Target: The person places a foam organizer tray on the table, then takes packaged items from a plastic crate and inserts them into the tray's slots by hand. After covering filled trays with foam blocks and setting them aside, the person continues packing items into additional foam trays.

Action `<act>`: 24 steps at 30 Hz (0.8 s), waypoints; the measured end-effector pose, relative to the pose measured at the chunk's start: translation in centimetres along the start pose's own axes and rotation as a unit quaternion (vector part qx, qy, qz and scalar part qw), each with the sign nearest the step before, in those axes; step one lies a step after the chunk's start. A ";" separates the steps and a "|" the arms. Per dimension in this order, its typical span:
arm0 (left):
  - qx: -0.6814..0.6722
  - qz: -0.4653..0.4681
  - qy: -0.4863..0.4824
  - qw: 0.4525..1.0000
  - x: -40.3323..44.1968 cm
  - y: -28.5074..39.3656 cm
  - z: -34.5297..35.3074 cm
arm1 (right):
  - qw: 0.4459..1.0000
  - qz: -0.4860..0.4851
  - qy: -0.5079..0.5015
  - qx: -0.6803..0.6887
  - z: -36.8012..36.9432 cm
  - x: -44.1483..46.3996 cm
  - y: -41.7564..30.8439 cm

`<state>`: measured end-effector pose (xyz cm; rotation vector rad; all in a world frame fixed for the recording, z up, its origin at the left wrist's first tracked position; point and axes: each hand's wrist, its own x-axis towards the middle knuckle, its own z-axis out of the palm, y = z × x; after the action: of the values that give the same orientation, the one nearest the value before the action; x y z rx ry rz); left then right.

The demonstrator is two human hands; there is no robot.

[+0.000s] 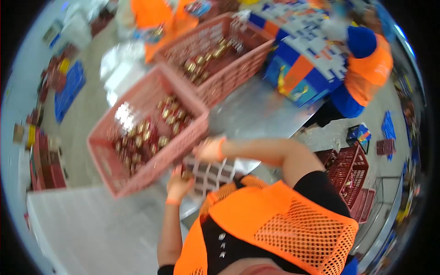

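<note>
Orange mesh on the vest (293,224), nearest of all, just behind both hands. Left hand (179,185) with an orange band at the wrist, fingers bent in, apparently pinching a small dark-gold piece (186,174), too blurred for detail. Right hand (208,150), also banded in orange, fingers toward the near wall of a crate; cannot tell spread from pinching, nor touching from just apart. Below and between both hands, a pale lattice (213,173) with dark cells, partly covered by the right forearm and the vest.

To the left of the left hand, a broad white surface (96,229). Directly beyond both hands, the pink plastic crate (158,167), with small red-and-gold pieces (137,137) heaped loosely inside. Ahead and right of the right hand, bare metal tabletop (243,107).

Past the first crate, a second pink crate (238,75) with more gold-topped pieces (201,59). Farther off, ahead and right of the right hand, a blue carton (298,68) with an orange stripe and white partitions along the top. Beside that carton, a co-worker (369,68) in orange vest and dark blue head covering. Well right of the right hand, dark red crates (350,174) at floor level.
</note>
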<state>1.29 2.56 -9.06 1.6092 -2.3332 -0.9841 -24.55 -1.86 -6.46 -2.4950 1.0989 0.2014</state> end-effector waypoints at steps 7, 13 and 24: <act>0.020 -0.078 -0.038 0.996 -0.1 2.0 -1.6 | 0.987 0.038 -0.153 -0.018 -0.2 3.0 0.1; -0.134 -0.050 0.031 0.989 -1.4 1.0 -2.3 | 0.991 -0.029 -0.092 -0.091 -0.5 1.5 -1.1; 0.065 -0.049 -0.140 0.987 1.8 2.0 -2.4 | 0.982 0.064 0.157 0.088 5.0 -1.5 -1.1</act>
<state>0.06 0.34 -6.49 1.7490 -2.5689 -1.1700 -24.62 1.90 -10.28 -2.3503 1.3387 -0.2542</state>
